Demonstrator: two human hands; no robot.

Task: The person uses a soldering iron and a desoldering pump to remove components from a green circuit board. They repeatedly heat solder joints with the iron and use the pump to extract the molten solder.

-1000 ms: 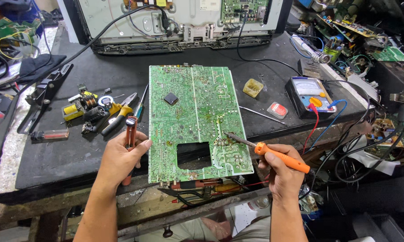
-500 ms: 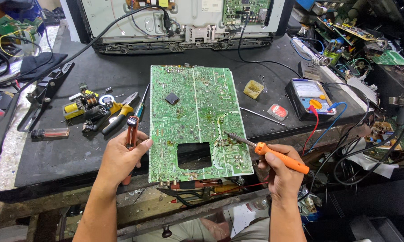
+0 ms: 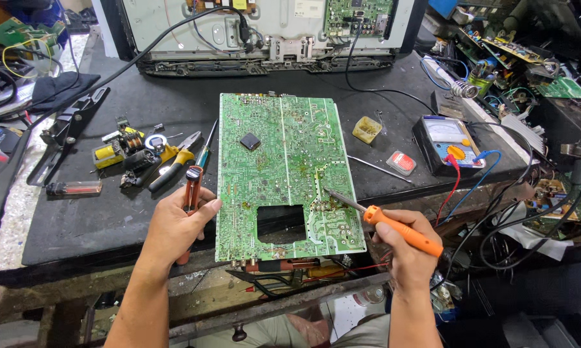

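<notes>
A green circuit board [image 3: 284,167] lies flat near the front edge of the bench [image 3: 97,219], solder side up. The left hand [image 3: 178,225] is closed around a red desoldering pump [image 3: 191,193], thumb touching the board's left edge. The right hand [image 3: 409,248] grips an orange-handled soldering iron [image 3: 384,222], its tip on the board's lower right. Yellow-handled pliers [image 3: 174,158] lie toward the left.

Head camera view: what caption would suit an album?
Right hand touches soldering iron to green circuit board; left hand holds red tool.
</notes>
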